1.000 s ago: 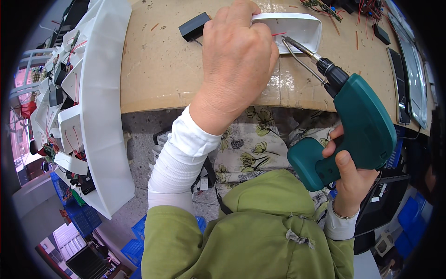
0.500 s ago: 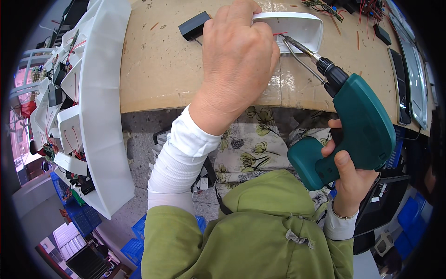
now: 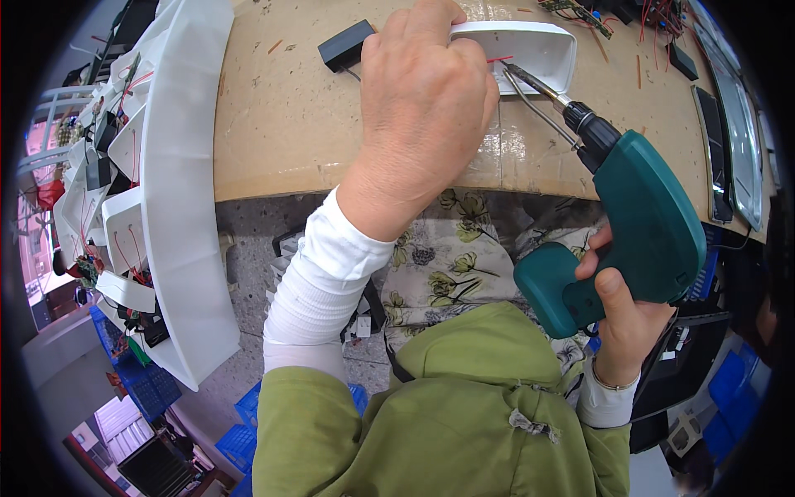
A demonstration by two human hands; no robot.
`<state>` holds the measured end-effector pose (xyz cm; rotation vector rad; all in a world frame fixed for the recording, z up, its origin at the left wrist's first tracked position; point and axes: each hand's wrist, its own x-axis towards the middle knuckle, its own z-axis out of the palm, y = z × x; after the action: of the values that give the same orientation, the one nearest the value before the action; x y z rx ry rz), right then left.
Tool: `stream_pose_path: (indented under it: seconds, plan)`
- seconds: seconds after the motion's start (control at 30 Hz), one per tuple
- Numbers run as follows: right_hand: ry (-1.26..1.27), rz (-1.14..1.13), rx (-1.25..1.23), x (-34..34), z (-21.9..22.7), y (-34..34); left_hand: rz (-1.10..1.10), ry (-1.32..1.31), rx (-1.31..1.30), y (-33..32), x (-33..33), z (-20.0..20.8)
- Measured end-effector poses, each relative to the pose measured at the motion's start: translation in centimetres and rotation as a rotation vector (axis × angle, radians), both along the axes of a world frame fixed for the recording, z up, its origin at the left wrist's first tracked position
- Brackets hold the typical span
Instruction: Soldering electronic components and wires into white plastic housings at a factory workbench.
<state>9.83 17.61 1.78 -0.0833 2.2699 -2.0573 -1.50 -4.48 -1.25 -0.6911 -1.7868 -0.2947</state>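
Note:
A green soldering gun (image 3: 650, 219) with a black collar and a thin curved solder-feed tube is gripped in my right hand (image 3: 621, 319), fingers wrapped round its handle. Its metal tip reaches over the rim of a white plastic housing (image 3: 538, 54) and sits by a short red wire (image 3: 500, 60). My left hand (image 3: 426, 108) is closed on the housing's left end. The back of that hand hides its fingertips and whatever lies beneath them. Just left of it rests a black rectangular box (image 3: 345, 45) with a dark cable.
On the left, a long white tray (image 3: 186, 190) borders several white housings with red wires. Circuit boards (image 3: 580, 16) and wires lie at the back right. Dark flat panels (image 3: 712, 149) stand along the bench's right edge. Small brown strips are scattered on the bench (image 3: 281, 132).
My right index finger has shifted slightly at the soldering gun's trigger. The tip, the housing and my left hand look almost unmoved.

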Motion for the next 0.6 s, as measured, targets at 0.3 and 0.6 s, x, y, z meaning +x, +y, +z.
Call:
stream_pose_path:
  seconds: [0.3,0.6]
  plan:
    - [-0.044,0.023,-0.188,0.0,0.0,0.3,-0.016,0.002,0.009,-0.2,0.0,-0.2]
    - [0.003,-0.015,-0.061,0.0,0.1,0.0,0.094,-0.286,-0.006,1.0,2.0,2.4]
